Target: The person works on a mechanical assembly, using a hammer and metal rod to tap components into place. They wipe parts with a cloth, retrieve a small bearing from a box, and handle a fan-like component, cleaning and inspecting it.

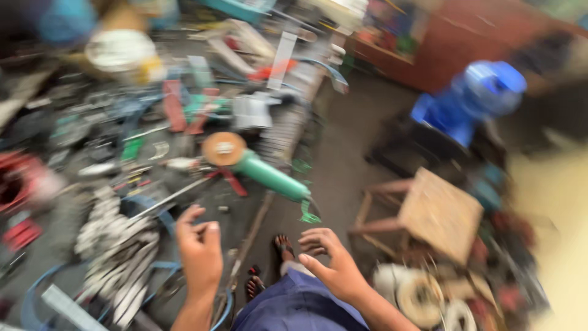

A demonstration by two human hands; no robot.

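Observation:
The head view is blurred by motion. My left hand (199,251) hovers over a cluttered workbench (79,184), fingers loosely curled, holding nothing. My right hand (331,260) is out in front of my blue-clad lap, fingers spread and empty. A green angle grinder (257,167) with a tan disc lies on the bench edge beyond both hands. A long metal rod (248,242) runs along the bench edge between my hands. My sandalled foot (283,245) shows on the floor below.
A small wooden stool (438,211) stands on the right. A blue machine (474,98) sits behind it. Coils and white rolls (422,297) lie at lower right. Metal scraps, tools and a ribbed grey part (116,257) cover the bench.

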